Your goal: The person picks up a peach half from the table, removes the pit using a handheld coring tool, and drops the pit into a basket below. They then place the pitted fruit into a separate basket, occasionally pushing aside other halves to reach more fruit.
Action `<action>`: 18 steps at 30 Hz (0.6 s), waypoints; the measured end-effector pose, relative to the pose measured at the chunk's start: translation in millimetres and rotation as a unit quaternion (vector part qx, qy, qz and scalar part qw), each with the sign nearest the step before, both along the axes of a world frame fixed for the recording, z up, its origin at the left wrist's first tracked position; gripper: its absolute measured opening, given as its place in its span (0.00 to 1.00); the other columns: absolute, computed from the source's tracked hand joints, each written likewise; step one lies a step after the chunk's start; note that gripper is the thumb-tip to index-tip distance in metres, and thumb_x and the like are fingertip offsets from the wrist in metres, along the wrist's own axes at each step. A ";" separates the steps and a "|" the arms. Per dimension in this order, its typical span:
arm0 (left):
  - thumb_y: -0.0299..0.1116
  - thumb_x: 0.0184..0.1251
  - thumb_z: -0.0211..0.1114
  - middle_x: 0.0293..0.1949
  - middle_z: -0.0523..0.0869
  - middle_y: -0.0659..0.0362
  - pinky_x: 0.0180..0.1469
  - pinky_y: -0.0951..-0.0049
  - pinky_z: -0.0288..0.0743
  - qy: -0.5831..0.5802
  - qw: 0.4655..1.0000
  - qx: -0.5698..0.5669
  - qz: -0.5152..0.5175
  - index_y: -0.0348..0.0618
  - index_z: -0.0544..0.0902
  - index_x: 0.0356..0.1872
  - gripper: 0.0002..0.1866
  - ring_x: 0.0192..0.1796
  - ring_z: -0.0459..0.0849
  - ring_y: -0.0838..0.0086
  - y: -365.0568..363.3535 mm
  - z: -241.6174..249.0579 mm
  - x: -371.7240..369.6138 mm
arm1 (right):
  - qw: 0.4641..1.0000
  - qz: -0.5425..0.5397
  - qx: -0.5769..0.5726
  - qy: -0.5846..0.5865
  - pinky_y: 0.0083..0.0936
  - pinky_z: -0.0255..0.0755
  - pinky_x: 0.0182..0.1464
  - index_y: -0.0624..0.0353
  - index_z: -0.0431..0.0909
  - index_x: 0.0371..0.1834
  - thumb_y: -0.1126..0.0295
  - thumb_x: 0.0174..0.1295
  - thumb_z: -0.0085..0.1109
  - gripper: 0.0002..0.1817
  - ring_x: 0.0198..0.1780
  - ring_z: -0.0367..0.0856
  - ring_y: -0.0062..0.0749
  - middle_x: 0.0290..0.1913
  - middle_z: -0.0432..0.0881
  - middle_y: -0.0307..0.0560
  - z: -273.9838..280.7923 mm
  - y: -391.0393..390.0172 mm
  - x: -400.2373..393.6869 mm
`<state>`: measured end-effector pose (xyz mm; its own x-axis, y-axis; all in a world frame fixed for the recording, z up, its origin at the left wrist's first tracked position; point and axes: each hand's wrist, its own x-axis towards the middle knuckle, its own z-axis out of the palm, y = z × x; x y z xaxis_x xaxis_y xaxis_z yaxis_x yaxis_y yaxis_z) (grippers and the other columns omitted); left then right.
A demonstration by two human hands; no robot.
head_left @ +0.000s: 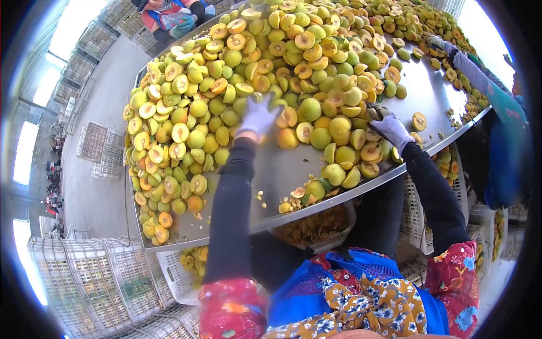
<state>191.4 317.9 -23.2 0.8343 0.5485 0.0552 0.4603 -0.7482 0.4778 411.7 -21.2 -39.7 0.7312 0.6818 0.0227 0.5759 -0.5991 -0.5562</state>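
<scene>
My left hand (259,116), in a pale lavender glove, is open, its spread fingers blurred over heaped yellow-green fruit halves (180,133) with orange flesh, apricot- or plum-like. To the right, my right hand (390,129), in a similar glove with dark, soiled fingertips, reaches to the heap's near edge. Its fingers look stretched out and apart, touching or close to the fruit. The fruit lies on a metal sorting table (279,166). Between my arms is a cluster of fruit halves (339,173), with small scraps (297,192) near the table's front edge.
A co-worker's gloved hand (443,44) reaches in at the right. Another person (175,20) stands beyond the table's far left. Under the table are crates of fruit pieces (316,226). Stacked crates (99,271) stand left, and more crates (92,141) are on the floor.
</scene>
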 end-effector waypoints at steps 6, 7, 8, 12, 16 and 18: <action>0.55 0.68 0.62 0.66 0.73 0.39 0.68 0.52 0.67 0.037 0.996 0.048 -0.063 0.47 0.71 0.67 0.33 0.69 0.69 0.41 -37.5 -46.7 -36.8 | 0.997 0.040 0.034 0.050 0.41 0.71 0.63 0.58 0.74 0.65 0.58 0.58 0.60 0.31 0.61 0.77 0.59 0.63 0.76 0.64 -10.4 13.4 -28.5; 0.53 0.68 0.63 0.60 0.79 0.41 0.64 0.52 0.70 0.019 0.997 0.024 -0.074 0.45 0.74 0.62 0.29 0.64 0.74 0.44 -39.5 -53.8 -54.7 | 0.997 0.059 0.031 0.044 0.42 0.71 0.63 0.57 0.74 0.65 0.58 0.59 0.60 0.30 0.60 0.77 0.59 0.62 0.77 0.63 -4.3 16.8 -39.0; 0.58 0.66 0.63 0.66 0.75 0.41 0.70 0.55 0.65 0.125 0.986 -0.080 -0.070 0.41 0.70 0.70 0.39 0.69 0.72 0.47 -46.8 -28.3 -66.5 | 0.996 0.074 0.023 0.039 0.43 0.72 0.62 0.56 0.74 0.64 0.58 0.60 0.57 0.28 0.58 0.78 0.58 0.59 0.79 0.62 15.2 22.8 -55.1; 0.53 0.61 0.70 0.57 0.81 0.42 0.64 0.56 0.70 0.085 0.995 -0.058 -0.013 0.39 0.75 0.64 0.36 0.60 0.79 0.48 -59.4 -15.7 -136.9 | 0.986 0.155 -0.026 0.058 0.42 0.70 0.63 0.54 0.75 0.63 0.56 0.66 0.53 0.24 0.60 0.77 0.55 0.60 0.77 0.58 20.5 48.2 -81.4; 0.36 0.58 0.75 0.47 0.84 0.51 0.54 0.66 0.77 -0.116 0.986 -0.047 0.108 0.37 0.78 0.59 0.28 0.51 0.84 0.60 -81.2 11.9 -181.9 | 0.988 0.139 -0.011 -0.065 0.44 0.68 0.64 0.54 0.74 0.64 0.57 0.66 0.54 0.24 0.64 0.73 0.56 0.62 0.76 0.54 42.6 49.4 -120.4; 0.36 0.67 0.71 0.42 0.84 0.57 0.46 0.74 0.83 -0.272 0.927 -0.215 0.139 0.38 0.78 0.58 0.22 0.46 0.87 0.68 -103.5 18.5 -194.7 | 0.980 0.140 0.103 -0.095 0.44 0.74 0.55 0.58 0.74 0.60 0.60 0.66 0.58 0.22 0.56 0.79 0.52 0.56 0.80 0.56 59.6 37.6 -140.9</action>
<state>-3.2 214.3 -4.8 0.5691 0.8078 0.1533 0.2099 -0.3230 0.9228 270.8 16.4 19.9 0.4853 0.8216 0.2990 0.8068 -0.2889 -0.5155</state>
